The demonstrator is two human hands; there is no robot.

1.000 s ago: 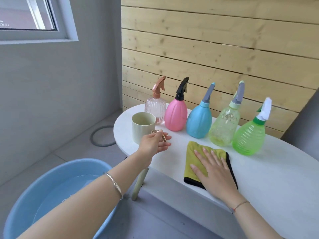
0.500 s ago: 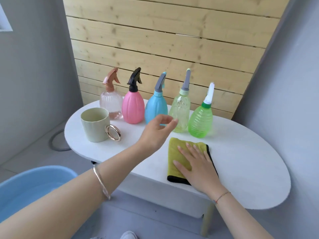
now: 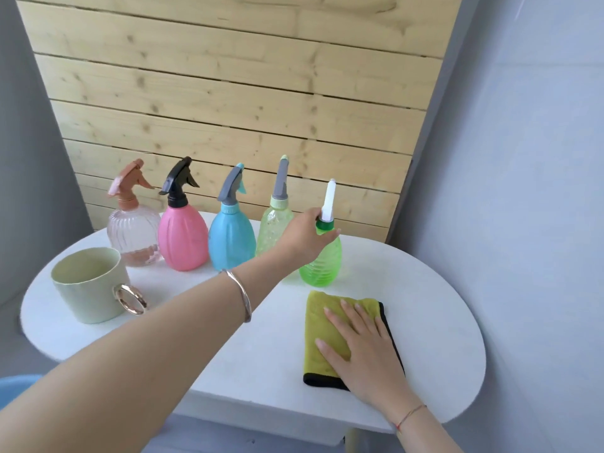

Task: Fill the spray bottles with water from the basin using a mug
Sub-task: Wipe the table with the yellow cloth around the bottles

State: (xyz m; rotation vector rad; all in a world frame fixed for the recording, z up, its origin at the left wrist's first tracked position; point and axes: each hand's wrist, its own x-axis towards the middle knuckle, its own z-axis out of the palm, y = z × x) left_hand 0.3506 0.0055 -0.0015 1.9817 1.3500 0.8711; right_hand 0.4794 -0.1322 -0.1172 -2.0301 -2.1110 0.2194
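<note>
Pressing flat, fingers straight, with the right hand [image 3: 366,351] on the yellow-green cloth [image 3: 322,322] near the table [image 3: 425,322] edge; farther back, gripping with the left hand [image 3: 304,237] the neck of the green spray bottle [image 3: 322,263], rightmost of the upright row.
</note>
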